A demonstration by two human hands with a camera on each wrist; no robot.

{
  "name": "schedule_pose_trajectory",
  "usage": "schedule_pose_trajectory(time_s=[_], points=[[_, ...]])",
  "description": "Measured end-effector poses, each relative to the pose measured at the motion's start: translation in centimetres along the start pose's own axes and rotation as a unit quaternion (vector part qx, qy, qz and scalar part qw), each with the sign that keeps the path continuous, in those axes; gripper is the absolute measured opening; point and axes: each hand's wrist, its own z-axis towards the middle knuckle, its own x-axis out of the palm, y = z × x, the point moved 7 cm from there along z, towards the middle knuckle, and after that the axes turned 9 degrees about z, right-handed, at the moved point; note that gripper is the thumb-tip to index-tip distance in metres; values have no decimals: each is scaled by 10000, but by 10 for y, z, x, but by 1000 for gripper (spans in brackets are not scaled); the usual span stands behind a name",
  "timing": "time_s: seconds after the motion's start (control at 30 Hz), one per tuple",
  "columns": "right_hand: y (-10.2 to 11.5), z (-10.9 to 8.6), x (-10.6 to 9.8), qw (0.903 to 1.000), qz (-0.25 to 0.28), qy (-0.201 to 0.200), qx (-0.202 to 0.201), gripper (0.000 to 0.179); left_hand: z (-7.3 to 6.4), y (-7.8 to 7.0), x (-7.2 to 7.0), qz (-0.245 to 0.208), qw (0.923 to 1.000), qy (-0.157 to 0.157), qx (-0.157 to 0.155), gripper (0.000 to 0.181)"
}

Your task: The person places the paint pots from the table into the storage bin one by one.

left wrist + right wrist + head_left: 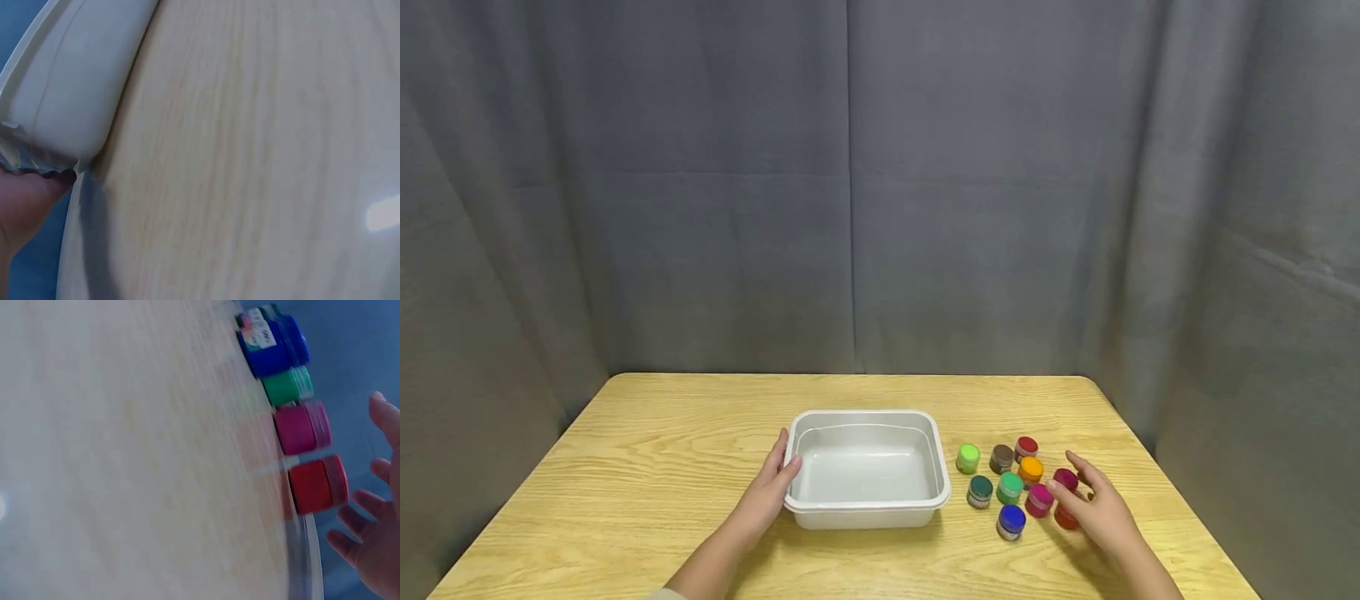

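Note:
My left hand point(763, 496) grips the left side of a white plastic tub point(865, 517), thumb over the rim and fingers along the outer wall. Nothing lies inside the tub. To its right stands a loose group of small paint jars with coloured lids. Over the right edge of that group hovers my right hand point(1096, 508), fingers spread and holding nothing. Nearest to it are a red jar point(319, 484), a dark magenta jar point(1065, 478) and a pink jar point(303, 428). The hand partly covers the red and dark magenta jars in the head view.
Other jars stand close together: blue point(1011, 522), dark green point(980, 492), green point(1010, 487), orange point(1031, 472), brown point(1002, 458), crimson point(1026, 448) and light green point(967, 458). The wooden table point(662, 467) ends at grey curtains point(850, 208) behind and at both sides.

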Motion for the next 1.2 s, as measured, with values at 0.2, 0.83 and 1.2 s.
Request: schedule_pose_trajectory(time_s=[0.2,0.83,1.2], points=[[-17,-7,-5,9992,247,-86,291,87,-7,4,0,-125,9999,107,-10,69],[-32,-11,-5,9977,-93,-612,289,64,-7,7,6,-299,9995,-41,30,65],[2,-17,-11,9941,484,-974,16,69,-8,7,13,-856,9961,-162,163,62]])
